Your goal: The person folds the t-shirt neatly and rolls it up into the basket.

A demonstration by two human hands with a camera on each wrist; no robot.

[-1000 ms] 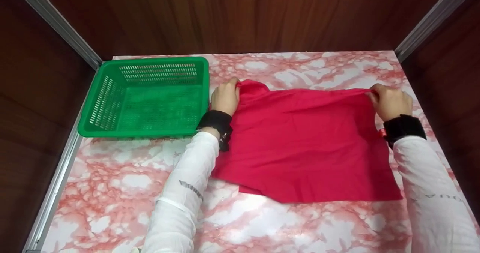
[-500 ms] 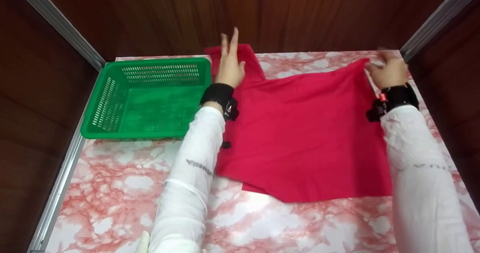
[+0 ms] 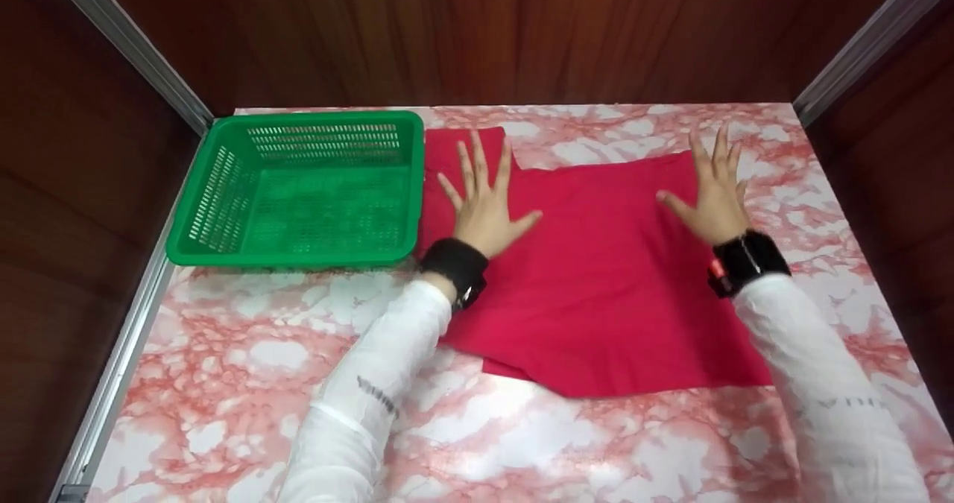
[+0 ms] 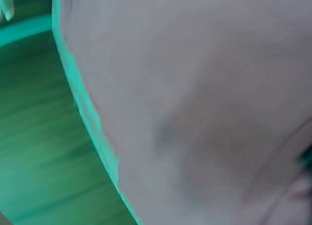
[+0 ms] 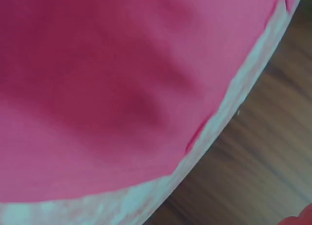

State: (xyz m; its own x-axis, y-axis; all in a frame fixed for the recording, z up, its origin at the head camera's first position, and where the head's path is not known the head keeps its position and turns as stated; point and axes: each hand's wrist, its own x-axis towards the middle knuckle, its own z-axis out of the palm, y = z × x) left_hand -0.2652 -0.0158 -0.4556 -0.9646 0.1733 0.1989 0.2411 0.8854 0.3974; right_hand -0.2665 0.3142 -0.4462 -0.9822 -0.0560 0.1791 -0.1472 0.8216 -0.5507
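Note:
A red cloth lies spread on the table, a squarish flap sticking out at its far left corner. Over that left part is my left hand, palm down with fingers spread. My right hand is over the cloth's far right corner, its fingers also fanned out and the fingertips reaching past the far edge. Neither hand grips the fabric. In the right wrist view the cloth fills most of the picture with hand-like shadows on it. The left wrist view is blurred and off in colour, with the cloth looking greyish.
A green plastic basket with slotted walls stands at the back left, its right side against the cloth's flap. The table has a red and white marbled top. Brown wood-look panels enclose it at the back and both sides.
Both hands have let go of the cloth's far edge, after carrying it away from me and laying it flatter. Then they came back nearer, fingers spread, the right hand also moving left.

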